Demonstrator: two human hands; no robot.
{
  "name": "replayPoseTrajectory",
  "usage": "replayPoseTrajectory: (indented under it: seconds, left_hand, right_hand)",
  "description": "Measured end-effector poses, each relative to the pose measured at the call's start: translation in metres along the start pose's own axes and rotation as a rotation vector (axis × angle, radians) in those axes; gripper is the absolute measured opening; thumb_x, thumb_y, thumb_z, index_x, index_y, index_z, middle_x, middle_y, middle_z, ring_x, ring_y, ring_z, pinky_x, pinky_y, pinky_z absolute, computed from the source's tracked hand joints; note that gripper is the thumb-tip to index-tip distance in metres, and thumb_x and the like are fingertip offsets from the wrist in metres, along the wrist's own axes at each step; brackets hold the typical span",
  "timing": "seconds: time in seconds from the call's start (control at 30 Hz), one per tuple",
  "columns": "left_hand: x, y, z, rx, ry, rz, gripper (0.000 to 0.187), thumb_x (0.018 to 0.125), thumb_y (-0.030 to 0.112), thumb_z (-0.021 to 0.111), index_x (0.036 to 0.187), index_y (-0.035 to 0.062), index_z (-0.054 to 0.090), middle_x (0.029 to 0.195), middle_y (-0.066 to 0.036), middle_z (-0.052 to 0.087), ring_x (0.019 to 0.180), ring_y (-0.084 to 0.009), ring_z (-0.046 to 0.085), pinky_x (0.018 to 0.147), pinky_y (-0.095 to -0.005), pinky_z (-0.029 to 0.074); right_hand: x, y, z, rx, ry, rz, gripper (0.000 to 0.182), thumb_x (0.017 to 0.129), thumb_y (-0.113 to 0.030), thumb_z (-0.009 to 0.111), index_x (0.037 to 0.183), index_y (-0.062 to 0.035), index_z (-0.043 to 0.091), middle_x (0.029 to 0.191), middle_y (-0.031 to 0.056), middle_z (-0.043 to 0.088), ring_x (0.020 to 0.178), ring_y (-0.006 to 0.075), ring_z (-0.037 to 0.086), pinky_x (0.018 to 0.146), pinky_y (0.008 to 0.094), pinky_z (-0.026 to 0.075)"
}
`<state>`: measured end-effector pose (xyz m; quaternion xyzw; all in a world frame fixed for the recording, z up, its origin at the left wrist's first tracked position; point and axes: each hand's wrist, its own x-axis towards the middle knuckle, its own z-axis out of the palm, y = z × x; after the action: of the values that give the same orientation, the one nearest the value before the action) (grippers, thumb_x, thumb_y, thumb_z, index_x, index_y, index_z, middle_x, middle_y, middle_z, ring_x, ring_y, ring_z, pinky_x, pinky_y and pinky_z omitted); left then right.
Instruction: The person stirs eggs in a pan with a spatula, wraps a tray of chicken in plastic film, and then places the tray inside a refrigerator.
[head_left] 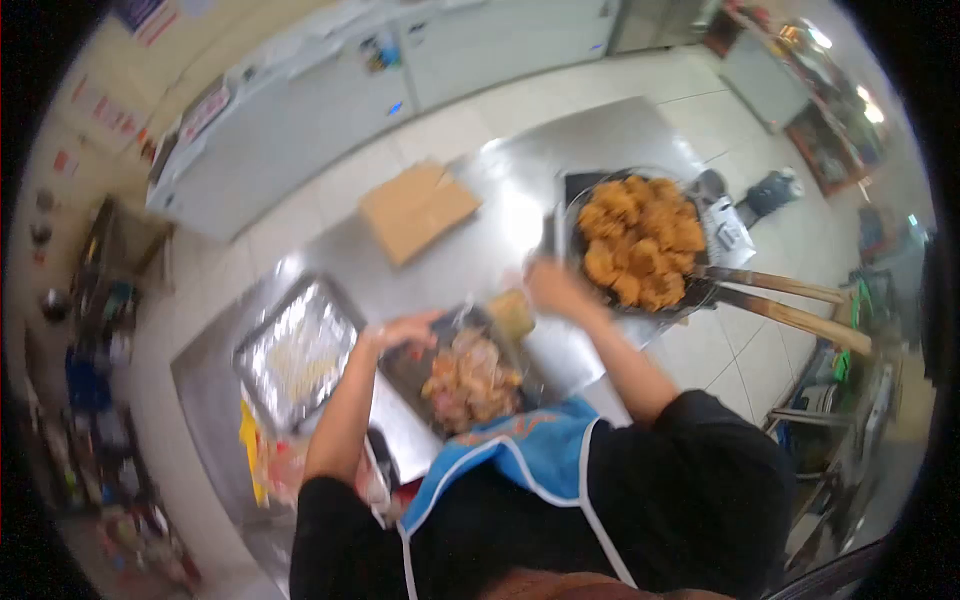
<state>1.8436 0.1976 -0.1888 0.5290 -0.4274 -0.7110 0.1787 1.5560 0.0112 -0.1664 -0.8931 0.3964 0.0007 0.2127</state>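
Note:
Pale pieces of raw meat (472,380), which look like chicken, lie heaped in a dark rectangular tray (398,378) close in front of my apron. My left hand (408,330) is over the tray's far left corner, its fingers stretched out. Somewhat farther off and to the right, my right hand (548,287) is smeared by motion, and I cannot tell what its fingers hold. A yellowish, box-shaped thing (512,315) stands between my hands at the tray's far right corner. Right of my right hand, browned fried pieces (642,240) fill a round strainer (705,225).
Two long wooden handles (790,312) stick out rightward from the strainer, past the table edge. A foil-lined tray (300,350) lies at left, with a plastic package (285,465) nearer me. A brown cardboard piece (418,212) rests on the steel table (510,200). White chest freezers (300,140) line the wall.

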Motion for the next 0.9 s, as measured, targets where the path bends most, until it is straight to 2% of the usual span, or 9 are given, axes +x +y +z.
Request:
replayPoseTrajectory:
  seconds: [0.03,0.1,0.13,0.2,0.3,0.53,0.7,0.83,0.9]
  left_hand:
    - [0.001,-0.002,-0.001,0.012,-0.005,0.012,0.090,0.079,0.037,0.067,0.153,0.0090,0.024,0.077,-0.006,0.063,0.060,-0.0141,0.061,0.053,-0.0275,0.048]
    - [-0.008,0.022,0.007,0.032,-0.068,0.011,0.089,0.077,0.035,0.068,0.153,0.0126,0.027,0.103,-0.006,0.064,0.059,-0.0123,0.061,0.053,-0.0257,0.048]
    - [-0.008,0.031,0.010,-0.008,-0.137,0.077,0.088,0.076,0.032,0.068,0.152,0.0120,0.028,0.103,-0.005,0.064,0.059,-0.0117,0.061,0.052,-0.0239,0.047]
    - [-0.003,0.032,0.010,-0.045,-0.159,0.004,0.088,0.074,0.030,0.068,0.151,0.0110,0.030,0.096,-0.003,0.066,0.060,-0.0108,0.061,0.052,-0.0236,0.049]
    - [-0.005,0.053,0.016,-0.037,-0.152,-0.005,0.087,0.072,0.026,0.068,0.149,0.0081,0.031,0.094,-0.003,0.065,0.061,-0.0100,0.060,0.052,-0.0231,0.047]
    - [-0.021,0.060,0.042,-0.070,-0.211,0.015,0.092,0.068,0.023,0.069,0.150,0.0059,0.030,0.096,-0.003,0.064,0.067,-0.0094,0.058,0.056,-0.0223,0.045]
    - [-0.035,0.036,0.037,-0.168,-0.137,0.034,0.087,0.075,0.026,0.070,0.150,0.0061,0.029,0.092,-0.001,0.062,0.067,-0.0095,0.055,0.058,-0.0230,0.046]
    - [-0.033,-0.033,0.018,-0.334,-0.038,0.156,0.067,0.089,0.039,0.061,0.142,0.0045,0.041,0.089,-0.003,0.062,0.066,-0.0118,0.056,0.059,-0.0247,0.047]
    - [-0.034,-0.048,0.033,-0.484,0.135,0.259,0.064,0.094,0.050,0.054,0.138,0.0032,0.046,0.088,-0.004,0.063,0.066,-0.0132,0.056,0.059,-0.0257,0.047]
  right_hand:
    - [-0.022,-0.012,0.028,0.053,-0.009,0.189,0.055,0.091,-0.048,0.055,0.104,0.0042,0.065,0.099,0.0259,0.067,0.092,0.0392,0.066,0.083,0.0500,0.051]
    - [-0.046,-0.029,0.039,0.505,0.149,0.105,0.057,0.089,-0.051,0.058,0.101,0.0039,0.066,0.101,0.0269,0.066,0.094,0.0392,0.065,0.083,0.0471,0.050]
    - [-0.059,-0.038,0.044,0.720,0.214,0.041,0.058,0.088,-0.052,0.060,0.100,0.0037,0.067,0.101,0.0274,0.066,0.095,0.0393,0.065,0.083,0.0456,0.050]
    - [-0.034,-0.025,0.110,0.694,0.291,0.454,0.054,0.086,-0.053,0.061,0.088,0.0012,0.069,0.081,0.0243,0.067,0.081,0.0385,0.067,0.073,0.0462,0.050]
    - [-0.005,-0.051,0.093,0.706,0.493,0.445,0.055,0.085,-0.055,0.059,0.078,-0.0007,0.069,0.076,0.0237,0.065,0.076,0.0390,0.066,0.070,0.0469,0.048]
    - [0.122,-0.068,-0.003,0.308,0.632,-0.055,0.052,0.091,-0.048,0.051,0.068,-0.0038,0.066,0.065,0.0213,0.062,0.060,0.0396,0.061,0.056,0.0486,0.048]
    - [0.138,-0.092,-0.101,0.136,1.091,-0.488,0.047,0.087,-0.040,0.062,0.054,-0.0075,0.053,0.050,0.0141,0.053,0.048,0.0318,0.057,0.048,0.0447,0.046]
    - [0.111,-0.096,-0.079,-0.091,1.137,-0.717,0.045,0.084,-0.037,0.067,0.052,-0.0115,0.049,0.046,0.0069,0.047,0.046,0.0286,0.051,0.059,0.0406,0.045]
    - [0.099,-0.092,-0.079,-0.028,0.915,-0.663,0.033,0.083,-0.036,0.069,0.070,-0.0097,0.054,0.066,0.0087,0.056,0.065,0.0266,0.056,0.071,0.0389,0.045]
